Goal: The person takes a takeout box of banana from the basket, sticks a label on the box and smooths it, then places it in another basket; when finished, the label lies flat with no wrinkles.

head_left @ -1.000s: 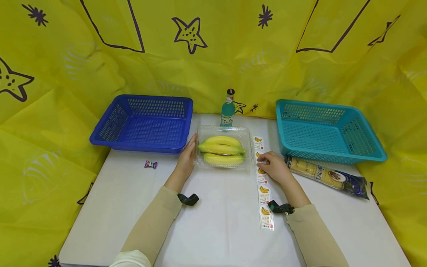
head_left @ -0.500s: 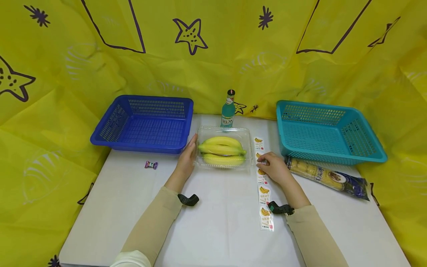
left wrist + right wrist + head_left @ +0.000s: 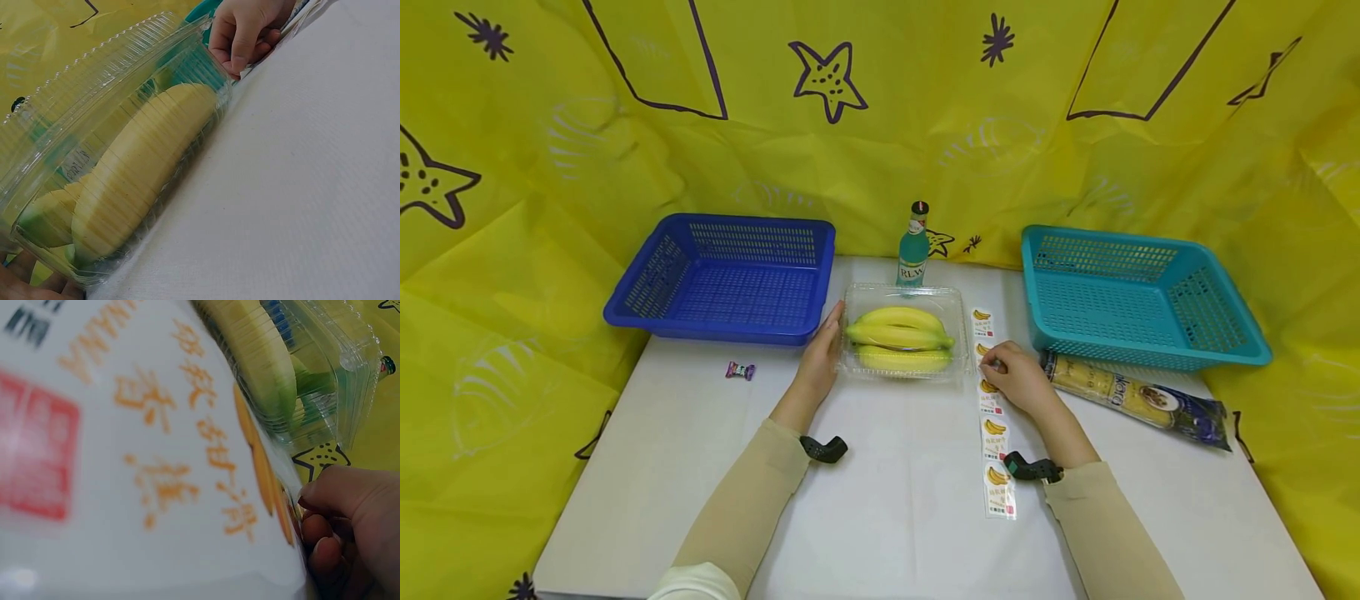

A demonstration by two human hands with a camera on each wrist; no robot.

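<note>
A clear plastic clamshell box with yellow bananas inside lies at the middle of the table. My left hand rests against its left side with the fingers extended; the left wrist view shows only part of that hand at the lower left corner. To the right of the box runs a strip of white banana stickers. Over the upper part of this strip, my right hand pinches a sticker's edge between thumb and curled forefinger. That hand hides part of the strip.
A blue basket stands at the back left, a teal basket at the back right. Behind the box is a teal glass bottle. A pasta packet lies before the teal basket, a small wrapped candy at the left.
My right thumb and forefinger have drawn closer together at the sticker's edge. The left hand and the box stay where they were.
</note>
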